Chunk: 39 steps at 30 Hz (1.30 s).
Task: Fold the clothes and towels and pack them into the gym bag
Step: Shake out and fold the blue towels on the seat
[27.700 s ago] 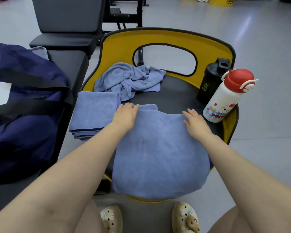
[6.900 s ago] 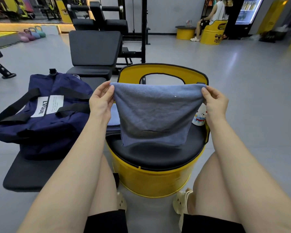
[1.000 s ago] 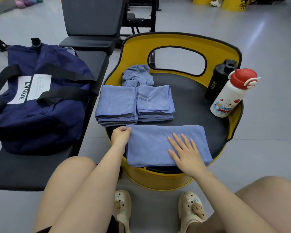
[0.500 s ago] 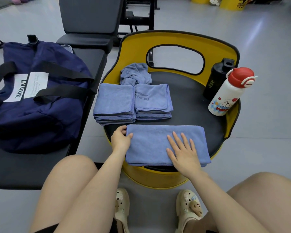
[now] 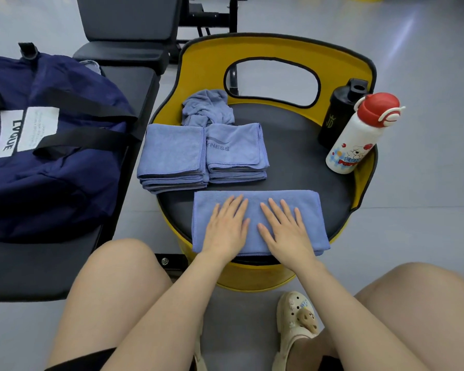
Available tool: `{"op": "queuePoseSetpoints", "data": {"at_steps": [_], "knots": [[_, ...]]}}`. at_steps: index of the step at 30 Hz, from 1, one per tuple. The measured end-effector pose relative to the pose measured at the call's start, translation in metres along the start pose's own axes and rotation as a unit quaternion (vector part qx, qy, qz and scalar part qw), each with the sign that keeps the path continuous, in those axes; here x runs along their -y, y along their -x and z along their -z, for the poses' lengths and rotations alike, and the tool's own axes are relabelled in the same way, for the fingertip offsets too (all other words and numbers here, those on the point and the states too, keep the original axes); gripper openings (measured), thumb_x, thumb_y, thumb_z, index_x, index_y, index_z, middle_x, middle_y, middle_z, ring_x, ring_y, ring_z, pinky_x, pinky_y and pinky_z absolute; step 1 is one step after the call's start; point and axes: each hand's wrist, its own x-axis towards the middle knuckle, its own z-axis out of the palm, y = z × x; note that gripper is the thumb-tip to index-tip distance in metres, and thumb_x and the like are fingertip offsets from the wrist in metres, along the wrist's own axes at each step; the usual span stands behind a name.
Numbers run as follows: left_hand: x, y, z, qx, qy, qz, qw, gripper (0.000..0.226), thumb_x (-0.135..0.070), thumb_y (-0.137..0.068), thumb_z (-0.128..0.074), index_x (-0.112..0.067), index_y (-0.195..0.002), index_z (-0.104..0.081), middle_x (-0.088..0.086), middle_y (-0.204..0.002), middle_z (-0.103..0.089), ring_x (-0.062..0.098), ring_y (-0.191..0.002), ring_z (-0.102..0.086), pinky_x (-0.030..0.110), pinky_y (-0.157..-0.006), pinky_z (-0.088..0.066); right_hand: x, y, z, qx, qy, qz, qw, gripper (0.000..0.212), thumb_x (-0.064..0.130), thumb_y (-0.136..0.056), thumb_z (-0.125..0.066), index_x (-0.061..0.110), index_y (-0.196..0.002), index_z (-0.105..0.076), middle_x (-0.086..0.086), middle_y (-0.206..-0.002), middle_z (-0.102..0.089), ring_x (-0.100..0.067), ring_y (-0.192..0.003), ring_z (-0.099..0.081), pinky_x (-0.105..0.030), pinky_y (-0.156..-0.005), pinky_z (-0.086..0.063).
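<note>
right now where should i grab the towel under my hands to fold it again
Pinch the half-folded towel at one short end, say its right edge, with the right hand coming from the right. It lies flat as a long strip, so that end can swing over onto the other.

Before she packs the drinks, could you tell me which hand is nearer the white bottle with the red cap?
Right. The right hand lies flat on the towel, below-left of the bottle; the left hand lies farther left.
</note>
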Motion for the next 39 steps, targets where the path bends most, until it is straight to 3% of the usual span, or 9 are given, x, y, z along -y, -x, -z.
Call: {"op": "queuePoseSetpoints", "data": {"at_steps": [4, 9, 13, 16, 23, 26, 32, 35, 39], "knots": [[-0.004, -0.002, -0.009, 0.034, -0.031, -0.002, 0.999, 0.084, -0.052, -0.078, 0.016, -0.019, -0.152, -0.007, -0.004, -0.16, -0.002, 0.015, -0.147, 0.003, 0.038, -0.118, 0.002, 0.005, -0.012, 0.002, -0.02, -0.007, 0.013, 1.0, 0.078, 0.058, -0.083, 0.008, 0.028, -0.153, -0.012, 0.007, -0.161, -0.005, -0.016, -0.148, 0.005, -0.035, -0.116, 0.013], [0.008, -0.001, -0.01, 0.038, -0.061, 0.01, 0.997, 0.084, -0.051, -0.076, 0.022, -0.024, -0.152, -0.001, -0.009, -0.16, 0.003, 0.011, -0.147, 0.005, 0.037, -0.117, 0.005, 0.002, -0.022, -0.003, -0.007, 0.025, 0.016, 1.0, 0.082, 0.06, -0.078, 0.014, 0.032, -0.152, -0.006, 0.01, -0.161, -0.001, -0.017, -0.148, 0.008, -0.038, -0.116, 0.012], [0.027, -0.002, -0.002, 0.035, -0.062, 0.047, 0.996, 0.058, -0.046, -0.099, -0.005, -0.023, -0.152, -0.004, -0.008, -0.16, 0.003, 0.01, -0.147, 0.004, 0.036, -0.117, 0.004, -0.017, -0.019, 0.0, -0.013, 0.02, -0.031, 0.999, 0.07, 0.061, -0.089, 0.003, 0.034, -0.152, -0.008, 0.011, -0.16, 0.001, -0.015, -0.148, 0.009, -0.038, -0.117, 0.012], [0.037, 0.002, 0.002, 0.031, -0.048, 0.057, 0.997, 0.067, -0.051, -0.092, 0.005, -0.024, -0.152, -0.005, -0.008, -0.16, 0.001, 0.01, -0.147, 0.004, 0.035, -0.117, 0.003, -0.03, -0.014, 0.006, -0.009, 0.027, -0.066, 0.997, 0.057, 0.053, -0.1, -0.012, 0.033, -0.153, -0.007, 0.009, -0.161, 0.003, -0.014, -0.148, 0.01, -0.037, -0.117, 0.013], [0.046, 0.01, 0.011, 0.023, -0.013, 0.098, 0.995, 0.051, -0.032, -0.105, -0.016, -0.018, -0.152, -0.004, -0.004, -0.16, 0.003, 0.011, -0.147, 0.005, 0.036, -0.118, -0.002, -0.045, -0.005, 0.012, -0.013, 0.013, -0.119, 0.993, 0.059, 0.05, -0.1, -0.017, 0.026, -0.154, -0.007, 0.008, -0.161, 0.0, -0.012, -0.148, 0.007, -0.037, -0.118, 0.009], [0.046, 0.012, 0.016, -0.019, 0.044, 0.14, 0.989, 0.051, -0.028, -0.104, -0.026, -0.011, -0.151, -0.015, 0.002, -0.16, -0.009, 0.016, -0.147, -0.007, 0.035, -0.117, -0.011, -0.043, -0.004, 0.012, -0.019, 0.025, -0.127, 0.991, 0.061, 0.051, -0.1, -0.015, 0.023, -0.154, -0.006, 0.006, -0.161, 0.0, -0.012, -0.148, 0.008, -0.037, -0.117, 0.011], [0.053, 0.012, 0.028, -0.094, 0.239, 0.291, 0.921, 0.051, -0.028, -0.092, -0.059, -0.007, -0.135, -0.042, 0.014, -0.126, -0.05, 0.029, -0.114, -0.05, 0.04, -0.092, -0.044, -0.013, -0.006, 0.012, -0.028, 0.017, -0.04, 0.999, 0.058, 0.046, -0.102, -0.015, 0.018, -0.154, -0.011, 0.003, -0.161, -0.003, -0.014, -0.148, 0.006, -0.032, -0.116, 0.016], [0.058, 0.01, 0.032, -0.042, 0.258, 0.33, 0.907, 0.04, -0.034, -0.089, -0.062, -0.009, -0.119, -0.052, 0.006, -0.109, -0.06, 0.024, -0.101, -0.056, 0.032, -0.074, -0.042, -0.003, -0.008, 0.009, -0.012, 0.007, -0.031, 0.999, 0.058, 0.046, -0.102, -0.018, 0.023, -0.154, -0.006, 0.006, -0.161, 0.002, -0.015, -0.148, 0.01, -0.034, -0.117, 0.015], [0.064, 0.007, 0.034, -0.004, 0.312, 0.337, 0.888, 0.022, -0.034, -0.09, -0.062, -0.014, -0.1, -0.058, -0.001, -0.094, -0.059, 0.018, -0.089, -0.054, 0.029, -0.073, -0.042, 0.005, -0.008, 0.004, 0.012, 0.016, -0.058, 0.998, 0.058, 0.048, -0.102, -0.014, 0.026, -0.154, 0.0, 0.007, -0.16, 0.008, -0.017, -0.147, 0.014, -0.039, -0.118, 0.013]]}}
